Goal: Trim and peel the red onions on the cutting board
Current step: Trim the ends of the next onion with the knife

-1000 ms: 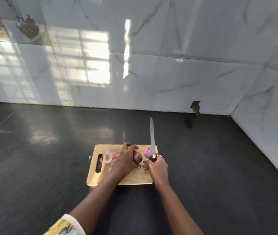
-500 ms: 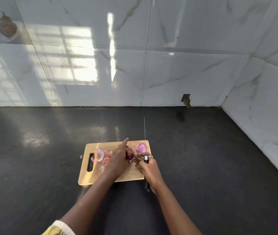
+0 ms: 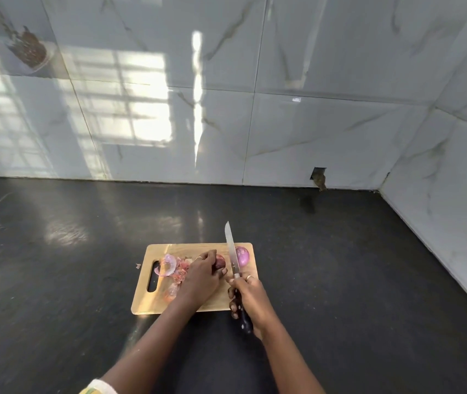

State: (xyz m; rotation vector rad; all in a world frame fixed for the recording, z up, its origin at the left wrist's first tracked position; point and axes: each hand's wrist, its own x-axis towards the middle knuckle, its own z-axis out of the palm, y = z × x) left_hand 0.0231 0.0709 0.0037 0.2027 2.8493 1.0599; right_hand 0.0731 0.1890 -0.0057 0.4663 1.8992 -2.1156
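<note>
Pins an onion (image 3: pixel 220 262) on the board (image 3: pixel 192 248), lower centre, under the curled left hand (image 3: pixel 202 275); grips the knife (image 3: pixel 230 245) in the right hand (image 3: pixel 250 297), blade just beside those fingers (image 3: pixel 223 271). Could nick them on any roll of the round onion mid-cut.

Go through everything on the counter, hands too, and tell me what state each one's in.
cutting board: flat on the counter.
left hand: curled over the dark red onion.
dark red onion: on the cutting board, mostly covered, skin seemingly on.
right hand: grips the knife handle.
knife: blade pointing away, between the two onions.
light purple onion: looks peeled, lying free.
onion skins: loose heap near the board's slot.
</note>
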